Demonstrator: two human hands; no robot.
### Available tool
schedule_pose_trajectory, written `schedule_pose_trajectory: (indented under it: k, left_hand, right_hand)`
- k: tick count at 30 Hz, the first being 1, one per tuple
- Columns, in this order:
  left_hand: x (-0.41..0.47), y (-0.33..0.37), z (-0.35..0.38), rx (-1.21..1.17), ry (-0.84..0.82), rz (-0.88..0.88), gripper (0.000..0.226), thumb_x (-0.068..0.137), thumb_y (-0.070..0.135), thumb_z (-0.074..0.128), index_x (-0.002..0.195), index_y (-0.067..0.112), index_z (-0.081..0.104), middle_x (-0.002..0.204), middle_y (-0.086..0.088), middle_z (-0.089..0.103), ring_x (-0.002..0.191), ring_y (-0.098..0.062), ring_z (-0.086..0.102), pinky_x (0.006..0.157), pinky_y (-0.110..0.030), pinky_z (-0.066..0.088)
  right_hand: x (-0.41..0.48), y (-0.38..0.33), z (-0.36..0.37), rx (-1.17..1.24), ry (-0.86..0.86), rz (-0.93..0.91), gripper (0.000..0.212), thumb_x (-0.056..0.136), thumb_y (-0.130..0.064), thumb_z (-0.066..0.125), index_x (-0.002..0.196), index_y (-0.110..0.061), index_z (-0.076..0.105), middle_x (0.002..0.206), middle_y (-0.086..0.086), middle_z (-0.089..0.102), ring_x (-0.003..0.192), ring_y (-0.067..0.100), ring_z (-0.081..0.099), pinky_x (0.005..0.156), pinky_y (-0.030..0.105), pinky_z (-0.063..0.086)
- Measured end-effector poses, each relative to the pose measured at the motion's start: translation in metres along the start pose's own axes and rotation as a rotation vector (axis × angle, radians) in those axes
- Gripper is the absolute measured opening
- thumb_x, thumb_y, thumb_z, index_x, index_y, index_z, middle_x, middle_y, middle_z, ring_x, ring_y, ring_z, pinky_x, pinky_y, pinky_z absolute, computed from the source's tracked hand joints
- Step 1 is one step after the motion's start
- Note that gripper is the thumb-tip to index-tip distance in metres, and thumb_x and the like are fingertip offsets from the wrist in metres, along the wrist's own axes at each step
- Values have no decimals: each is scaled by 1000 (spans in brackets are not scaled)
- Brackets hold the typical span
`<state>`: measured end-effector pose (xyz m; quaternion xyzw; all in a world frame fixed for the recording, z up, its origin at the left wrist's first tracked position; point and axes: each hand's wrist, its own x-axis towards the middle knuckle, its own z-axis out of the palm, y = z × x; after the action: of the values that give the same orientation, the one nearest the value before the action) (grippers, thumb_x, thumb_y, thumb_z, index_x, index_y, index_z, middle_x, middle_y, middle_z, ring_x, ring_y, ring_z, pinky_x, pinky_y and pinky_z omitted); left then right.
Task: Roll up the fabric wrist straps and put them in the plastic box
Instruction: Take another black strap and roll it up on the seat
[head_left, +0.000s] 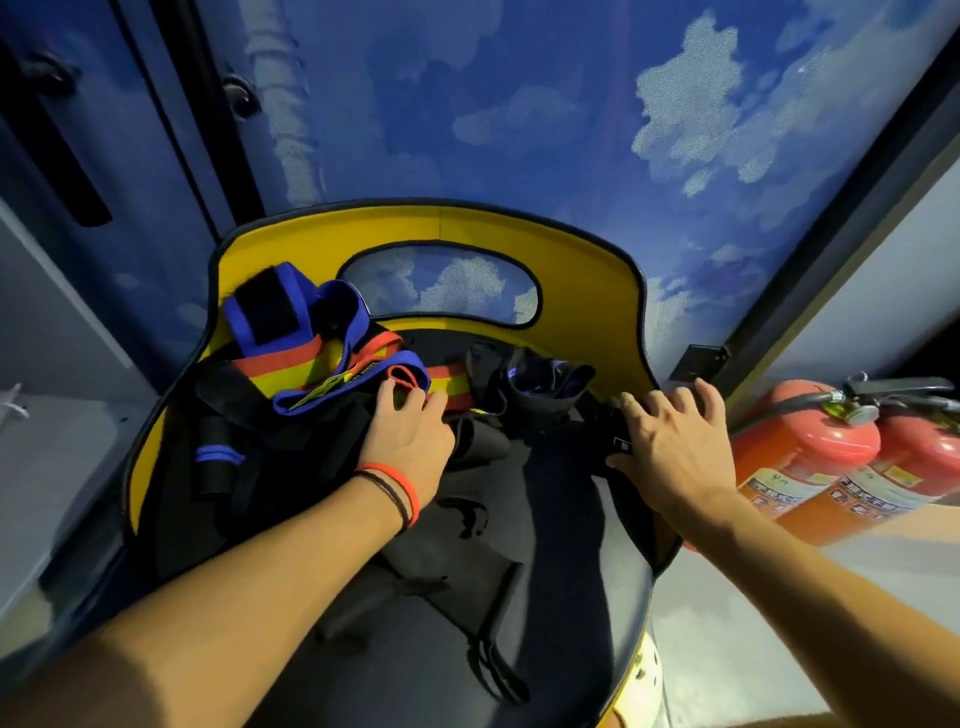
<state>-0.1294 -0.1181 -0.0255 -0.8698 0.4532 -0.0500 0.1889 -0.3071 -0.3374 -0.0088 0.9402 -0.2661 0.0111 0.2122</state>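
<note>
**Fig. 1. Strap selection, before rolling begins**

The striped wrist strap (332, 364), banded red and yellow with blue edging, lies unrolled in loose loops at 11 o'clock on the chair seat (571, 519). My left hand (410, 441) reaches into this pile, and its thumb and fingers (387, 395) pinch a folded end of the strap. Several black straps (441, 561) sprawl flat across the seat from centre to 6 o'clock. A dark crumpled bundle (535, 379) sits at 12 o'clock. My right hand (675, 441) rests at 2 o'clock on the seat's rim, its fingers spread wide and holding nothing, with a small black piece just beside the thumb. The plastic box is not in view.

I judge the step in hand to be picking one strap out of the heap, as no strap looks rolled yet. The next move calls for drawing the pinched end clear of the tangled loops, then bringing the right hand across to start a tight coil.

Outward, the yellow chair back (467, 223) curves behind the pile, and two red fire extinguishers (810, 457) lie at 3 o'clock.
</note>
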Motion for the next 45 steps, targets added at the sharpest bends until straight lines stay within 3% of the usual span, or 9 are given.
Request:
schedule_pose_trajectory:
  k: [6,12,14,18,21,25,32,40,45]
  left_hand:
    - [-18,-9,-21,-221,-26,130,65,86,60,63,140,29,48,156,-8,31,146,-27,27,123,-57,9]
    - [-44,-42,-54,-257,-127,186,51,89,62,57,131,33,57,141,4,47,138,-21,37,125,-48,8]
    - [-49,-49,-55,-300,-185,175,52,90,62,56,135,36,55,145,5,44,142,-21,32,125,-49,7]
    - [-48,-43,-41,-408,-199,195,59,90,57,60,145,47,41,164,-4,19,154,-24,2,124,-55,-2]
    - [-37,-29,-27,-475,-232,197,63,88,55,63,147,50,38,167,-9,11,154,-24,-9,118,-62,-15]
    - [-25,-13,-13,-310,-150,143,59,90,55,59,142,29,48,153,1,34,149,-22,18,113,-71,-15]
    - [-12,-36,-24,-326,48,-36,48,89,62,57,124,28,61,131,12,53,134,-12,42,118,-65,-8]
    - [-25,-91,-25,-410,-93,-212,60,84,67,60,131,31,56,130,16,50,135,-8,41,122,-58,-1]
    - [-32,-86,-32,-651,-40,-228,75,85,64,61,147,28,40,146,9,35,142,-16,31,117,-42,24]
  right_hand:
    - [-9,-7,-5,55,-26,5,88,73,-68,68,142,-17,52,142,12,51,126,33,49,112,51,23]
    - [2,-20,-64,380,-78,-133,37,88,-53,64,113,-25,68,108,2,58,104,27,59,79,37,47]
    - [6,-30,-73,531,-151,-217,22,92,-42,63,105,-25,70,117,2,59,102,28,63,73,34,49]
    - [23,-52,-56,610,-221,-291,23,96,-28,58,113,-26,73,162,5,28,123,33,59,92,44,53]
    - [39,-65,-35,626,-298,-327,26,95,-22,58,117,-20,73,149,11,49,139,28,47,101,42,49]
    - [57,-72,-26,667,-212,-231,31,98,-17,55,127,-11,64,130,9,56,119,30,56,91,37,47]
    - [87,-92,-15,635,-27,-154,6,95,-4,50,98,-6,55,100,13,54,91,35,52,70,34,28]
    - [109,-66,-2,804,-51,214,14,96,-8,54,107,-4,62,115,16,59,106,38,59,87,40,46]
    - [110,-88,-29,1110,-19,-59,45,98,-6,61,143,-12,55,167,8,17,153,18,16,120,25,18]
